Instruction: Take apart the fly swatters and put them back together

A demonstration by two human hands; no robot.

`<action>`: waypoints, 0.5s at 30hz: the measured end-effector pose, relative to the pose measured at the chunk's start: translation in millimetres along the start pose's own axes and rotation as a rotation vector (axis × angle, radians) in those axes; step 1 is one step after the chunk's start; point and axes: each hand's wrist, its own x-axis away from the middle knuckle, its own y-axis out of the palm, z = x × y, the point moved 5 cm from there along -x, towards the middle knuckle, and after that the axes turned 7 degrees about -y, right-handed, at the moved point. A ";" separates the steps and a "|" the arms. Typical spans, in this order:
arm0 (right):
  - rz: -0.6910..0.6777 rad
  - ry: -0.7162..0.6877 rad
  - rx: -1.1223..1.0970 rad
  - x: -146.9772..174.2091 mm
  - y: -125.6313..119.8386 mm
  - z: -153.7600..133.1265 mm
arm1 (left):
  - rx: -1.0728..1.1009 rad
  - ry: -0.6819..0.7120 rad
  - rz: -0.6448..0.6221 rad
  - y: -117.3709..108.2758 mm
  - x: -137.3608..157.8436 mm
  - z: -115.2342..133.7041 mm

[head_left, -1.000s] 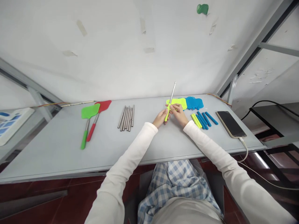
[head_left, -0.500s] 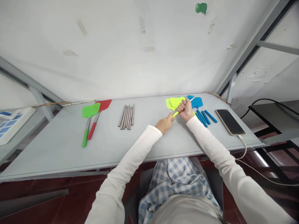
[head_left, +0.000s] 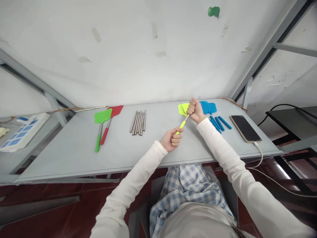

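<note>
My left hand [head_left: 171, 139] is closed round a yellow handle [head_left: 182, 125], whose upper end sticks out past the fingers. A thin metal rod [head_left: 188, 116] runs from that handle up into my right hand [head_left: 196, 111], which grips it in a fist. The rod's far tip shows above the fist, slightly blurred. Both hands hold the joined piece tilted over the table. Just behind my right hand lie yellow fly swatter heads [head_left: 181, 109], partly covered by it. Blue swatter heads [head_left: 208, 107] and several blue handles [head_left: 219, 123] lie to its right.
Several metal rods [head_left: 138, 123] lie mid-table. Farther left are a green fly swatter [head_left: 102, 115] and a red fly swatter [head_left: 117, 110], both with handles on. A phone [head_left: 245, 128] with a white cable rests on the right of the grey table [head_left: 119, 152], against the wall.
My left hand has moved lower and nearer to me, away from my right hand. Bare metal rod now shows between the yellow handle and my right fist. The camera view has shifted slightly.
</note>
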 end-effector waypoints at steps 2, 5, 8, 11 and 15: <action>0.063 -0.065 -0.021 -13.1 -13.1 -20.6 | 0.029 -0.044 -0.027 -4.5 15.5 -6.1; 0.069 -0.040 0.048 -26.5 -22.0 -33.8 | 0.004 -0.015 0.005 -12.7 32.6 -5.5; 0.022 0.139 0.165 -25.7 -9.1 -8.6 | -0.058 0.192 0.137 -20.1 38.2 12.7; -0.017 0.232 0.392 -18.3 12.7 35.4 | -0.197 0.391 0.353 -28.3 39.3 31.5; -0.064 0.145 0.746 -17.6 30.4 78.3 | -0.365 0.579 0.660 -46.6 45.3 45.0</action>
